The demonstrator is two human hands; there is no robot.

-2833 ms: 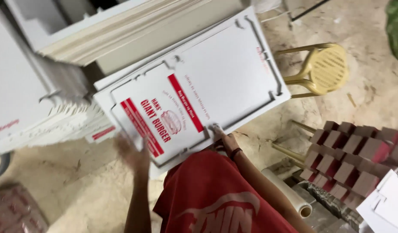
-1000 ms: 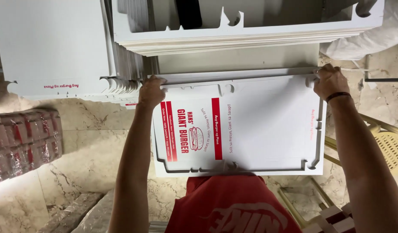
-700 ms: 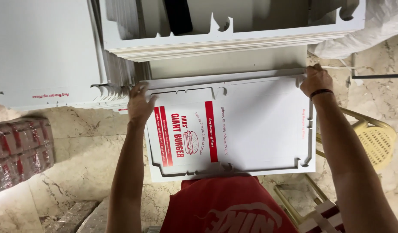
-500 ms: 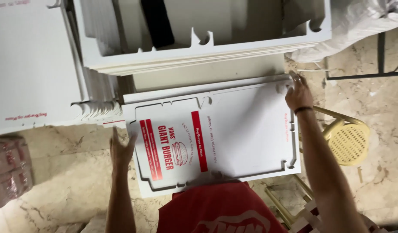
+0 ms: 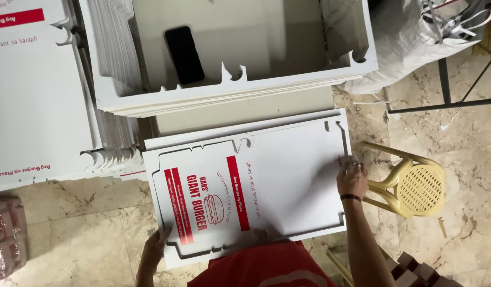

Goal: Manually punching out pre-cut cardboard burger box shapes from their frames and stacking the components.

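A white die-cut cardboard sheet with red stripes and a burger drawing lies flat in front of me, over more white sheets. My right hand rests on the sheet's right edge, fingers curled at the rim. My left hand touches the sheet's near left corner with fingers spread. My red shirt covers the sheet's near edge.
A tall stack of white die-cut sheets sits beyond, with a black phone on top. More printed sheets lie at left. A yellow plastic stool lies tipped at right, beside a white sack and a metal stand leg.
Both hands slid from the sheet's far corners down its sides toward me. The view shifted, showing more of the far stack and the phone.
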